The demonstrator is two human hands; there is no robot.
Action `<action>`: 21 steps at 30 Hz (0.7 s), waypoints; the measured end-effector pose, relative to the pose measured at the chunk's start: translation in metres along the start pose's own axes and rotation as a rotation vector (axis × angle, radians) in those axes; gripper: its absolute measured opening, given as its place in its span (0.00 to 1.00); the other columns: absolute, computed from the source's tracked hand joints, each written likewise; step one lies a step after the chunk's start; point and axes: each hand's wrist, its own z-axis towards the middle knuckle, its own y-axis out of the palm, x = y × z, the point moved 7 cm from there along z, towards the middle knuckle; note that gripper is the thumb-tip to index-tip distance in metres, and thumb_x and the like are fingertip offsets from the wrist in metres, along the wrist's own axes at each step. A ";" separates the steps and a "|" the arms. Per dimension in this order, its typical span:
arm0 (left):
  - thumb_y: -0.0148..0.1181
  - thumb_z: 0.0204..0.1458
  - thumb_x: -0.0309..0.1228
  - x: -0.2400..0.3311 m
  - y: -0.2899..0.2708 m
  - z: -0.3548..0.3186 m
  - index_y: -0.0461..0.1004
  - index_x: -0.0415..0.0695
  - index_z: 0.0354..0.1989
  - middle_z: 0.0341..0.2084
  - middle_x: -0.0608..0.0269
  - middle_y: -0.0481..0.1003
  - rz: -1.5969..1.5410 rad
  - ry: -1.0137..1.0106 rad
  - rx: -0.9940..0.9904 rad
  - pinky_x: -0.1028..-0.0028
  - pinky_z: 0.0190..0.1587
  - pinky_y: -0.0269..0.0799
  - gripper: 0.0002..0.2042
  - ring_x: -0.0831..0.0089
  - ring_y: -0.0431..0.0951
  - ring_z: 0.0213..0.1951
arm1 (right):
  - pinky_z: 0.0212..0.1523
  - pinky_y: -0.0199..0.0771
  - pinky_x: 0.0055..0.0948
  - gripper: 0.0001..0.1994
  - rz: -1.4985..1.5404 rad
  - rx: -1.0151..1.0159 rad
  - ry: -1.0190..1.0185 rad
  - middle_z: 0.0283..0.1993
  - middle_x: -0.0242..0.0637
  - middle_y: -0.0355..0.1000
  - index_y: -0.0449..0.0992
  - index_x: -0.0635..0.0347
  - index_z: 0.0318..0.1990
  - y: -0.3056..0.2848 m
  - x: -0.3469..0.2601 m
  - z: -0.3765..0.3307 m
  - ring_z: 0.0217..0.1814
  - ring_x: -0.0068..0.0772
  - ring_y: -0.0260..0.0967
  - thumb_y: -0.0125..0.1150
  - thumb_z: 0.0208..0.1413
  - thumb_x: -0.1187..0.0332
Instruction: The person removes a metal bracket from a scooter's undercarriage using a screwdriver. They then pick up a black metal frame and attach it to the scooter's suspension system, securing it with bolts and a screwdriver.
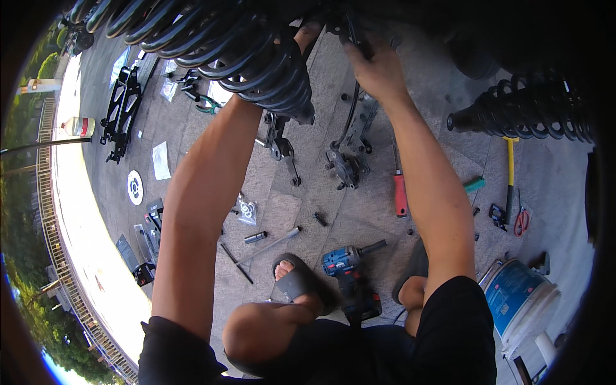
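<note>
Head view: my right hand (380, 69) at black cable (354, 96), left hand (309, 35) mostly behind coil spring (221, 50); can't tell either grip. Bucket (534, 316) bears printed blue label (508, 290).

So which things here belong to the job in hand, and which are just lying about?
Apparently in the job:
- dark hose, beside the right hand
- large coil spring, partly hiding the left hand

Lying about, though the tools may serve:
- blue power tool
- red-handled screwdriver
- red-handled scissors
- white disc
</note>
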 end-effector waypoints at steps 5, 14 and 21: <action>0.66 0.39 0.62 -0.030 -0.011 -0.053 0.55 0.32 0.63 0.41 0.42 0.74 0.251 -0.630 -0.288 0.59 0.51 0.72 0.52 0.55 0.76 0.46 | 0.43 0.72 0.36 0.21 0.074 0.265 0.157 0.41 0.50 0.75 0.73 0.66 0.48 -0.015 0.069 -0.069 0.43 0.42 0.74 0.60 0.57 0.57; 0.69 0.41 0.48 -0.010 -0.006 -0.057 0.62 0.30 0.54 0.23 0.53 0.74 0.205 -0.626 -0.266 0.71 0.32 0.73 0.39 0.66 0.76 0.25 | 0.47 0.68 0.39 0.23 0.288 -0.013 0.830 0.47 0.47 0.71 0.66 0.64 0.54 0.042 0.158 -0.104 0.48 0.41 0.69 0.61 0.56 0.59; 0.70 0.40 0.52 -0.013 -0.013 -0.055 0.64 0.31 0.50 0.22 0.55 0.74 0.115 -0.722 -0.288 0.72 0.32 0.73 0.39 0.69 0.75 0.25 | 0.46 0.68 0.41 0.19 0.201 0.077 0.693 0.44 0.49 0.70 0.64 0.63 0.54 0.012 0.128 -0.121 0.46 0.43 0.70 0.54 0.60 0.63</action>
